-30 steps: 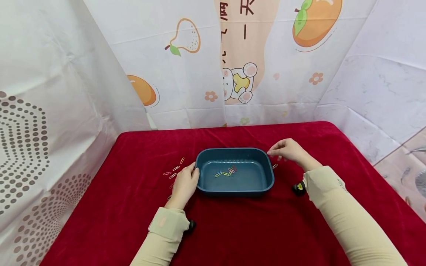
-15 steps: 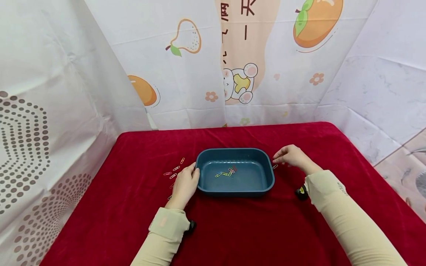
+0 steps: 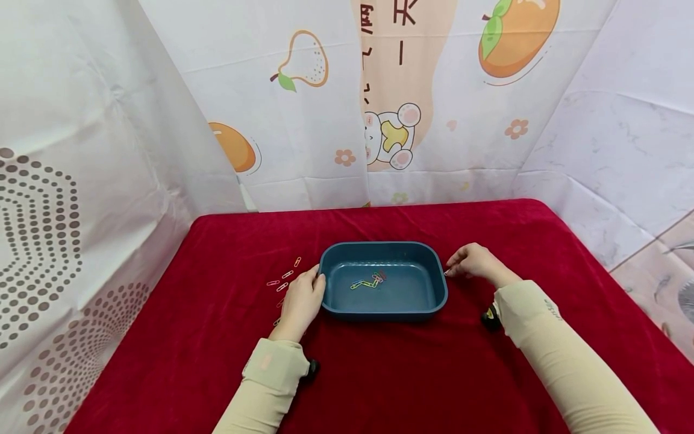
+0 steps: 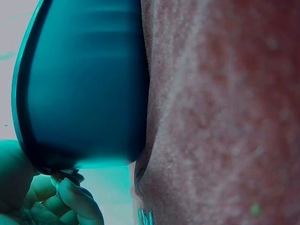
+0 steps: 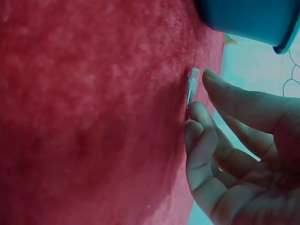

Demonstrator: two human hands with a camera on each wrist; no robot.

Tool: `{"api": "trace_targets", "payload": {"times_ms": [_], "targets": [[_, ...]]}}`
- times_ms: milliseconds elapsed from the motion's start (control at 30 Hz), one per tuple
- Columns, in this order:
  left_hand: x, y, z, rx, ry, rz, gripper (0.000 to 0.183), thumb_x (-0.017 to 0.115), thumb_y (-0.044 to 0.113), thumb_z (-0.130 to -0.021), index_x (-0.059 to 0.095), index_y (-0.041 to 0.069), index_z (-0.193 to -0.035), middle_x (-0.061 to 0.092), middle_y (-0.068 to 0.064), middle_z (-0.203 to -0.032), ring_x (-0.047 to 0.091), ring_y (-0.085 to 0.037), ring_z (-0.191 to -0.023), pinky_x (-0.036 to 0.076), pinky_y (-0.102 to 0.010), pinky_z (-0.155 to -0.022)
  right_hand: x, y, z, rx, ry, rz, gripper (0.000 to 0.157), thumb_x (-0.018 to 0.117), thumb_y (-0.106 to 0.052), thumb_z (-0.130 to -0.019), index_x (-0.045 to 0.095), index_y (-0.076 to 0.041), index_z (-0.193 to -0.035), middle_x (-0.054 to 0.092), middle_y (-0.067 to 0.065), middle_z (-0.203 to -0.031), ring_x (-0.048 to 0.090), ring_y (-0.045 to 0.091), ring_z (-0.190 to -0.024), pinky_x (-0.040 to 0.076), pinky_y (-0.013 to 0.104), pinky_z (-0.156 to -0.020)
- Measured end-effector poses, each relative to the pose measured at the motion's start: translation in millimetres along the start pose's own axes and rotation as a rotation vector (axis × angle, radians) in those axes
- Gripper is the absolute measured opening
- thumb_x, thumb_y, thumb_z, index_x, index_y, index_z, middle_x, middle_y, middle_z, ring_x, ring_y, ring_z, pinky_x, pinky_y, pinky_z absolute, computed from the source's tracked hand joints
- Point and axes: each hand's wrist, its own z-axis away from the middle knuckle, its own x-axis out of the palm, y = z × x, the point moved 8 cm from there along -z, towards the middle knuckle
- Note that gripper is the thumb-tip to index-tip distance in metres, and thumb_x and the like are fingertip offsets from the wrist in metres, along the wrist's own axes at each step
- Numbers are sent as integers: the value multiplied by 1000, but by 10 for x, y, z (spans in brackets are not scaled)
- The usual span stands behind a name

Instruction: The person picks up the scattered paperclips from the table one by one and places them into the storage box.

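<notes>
A dark blue rectangular tray [image 3: 401,313] stands on the red cloth. My left hand [image 3: 300,301] grips its left wall, the thumb over the rim and the fingers outside; in the left wrist view the tray's side [image 4: 89,93] fills the upper left. Several coloured paper clips [image 3: 368,283] lie inside, some in a line. My right hand [image 3: 476,263] is down by the tray's right side, at a pale paper clip [image 5: 192,86] on the cloth. In the right wrist view the thumb and index fingertips are at the clip with a gap between them, and the other fingers are bent.
Loose paper clips [image 3: 282,287] are scattered on the cloth left of the tray, some partly behind my left hand. The red cloth [image 3: 412,380] covers the table. A white printed curtain [image 3: 325,120] hangs behind its far edge.
My right hand has come down and slightly right from the tray's upper right corner to the paper clip beside it. The left hand and the tray stay in place.
</notes>
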Motion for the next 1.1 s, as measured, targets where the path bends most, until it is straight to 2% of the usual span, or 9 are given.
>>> {"api": "trace_targets", "payload": {"times_ms": [333, 567, 733, 1100], "targets": [[-1, -7, 2, -1, 2, 1, 43, 51, 23, -102, 56, 3, -139, 66, -16, -116, 61, -28, -101, 52, -46, -91, 51, -5, -29, 4, 23, 48, 21, 73, -9, -87, 73, 7, -101, 75, 16, -89, 65, 18, -79, 59, 35, -72], [2, -1, 2, 5, -2, 2, 43, 50, 23, -102, 56, 2, -139, 66, -15, -112, 60, -27, -97, 51, -44, -86, 68, 25, -51, 19, 29, 59, 20, 70, -6, -89, 72, 8, -103, 75, 15, -88, 65, 16, -74, 58, 32, -70], [0, -1, 1, 2, -3, 3, 44, 50, 24, -102, 55, 2, -140, 66, -16, -116, 61, -28, -101, 52, -46, -90, 74, 51, -64, 39, 35, 70, 18, 70, -5, -89, 73, 7, -101, 75, 14, -88, 63, 17, -74, 57, 31, -69], [2, 2, 0, 10, 2, 13, 43, 51, 23, -102, 56, 2, -139, 66, -17, -119, 62, -30, -106, 51, -48, -94, 72, 53, -82, 23, 34, 112, 11, 73, -11, -87, 77, 0, -86, 71, 2, -74, 59, 16, -72, 52, 26, -64]]}}
